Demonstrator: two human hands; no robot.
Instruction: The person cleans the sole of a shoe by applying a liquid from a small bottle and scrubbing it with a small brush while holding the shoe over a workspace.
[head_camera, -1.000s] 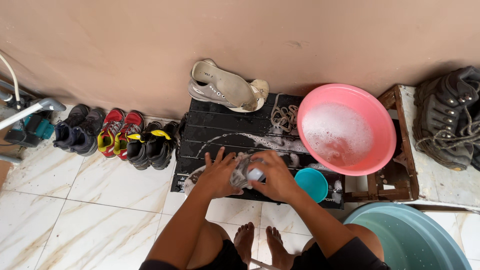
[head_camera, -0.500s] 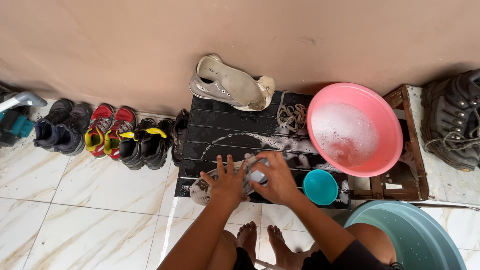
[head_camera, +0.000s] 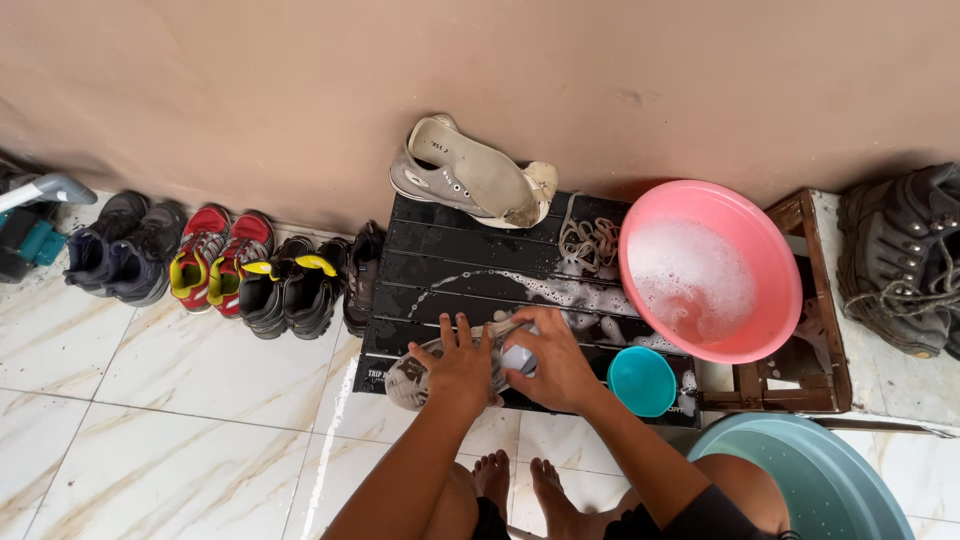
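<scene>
Both forearms were bare, no sleeves seen. Feet (head_camera: 520, 485) were bare. Dark shorts (head_camera: 700, 515), probably black, showed at frame bottom.

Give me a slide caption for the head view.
Left hand steadies a grey shoe while right hand scrubs it.
</scene>
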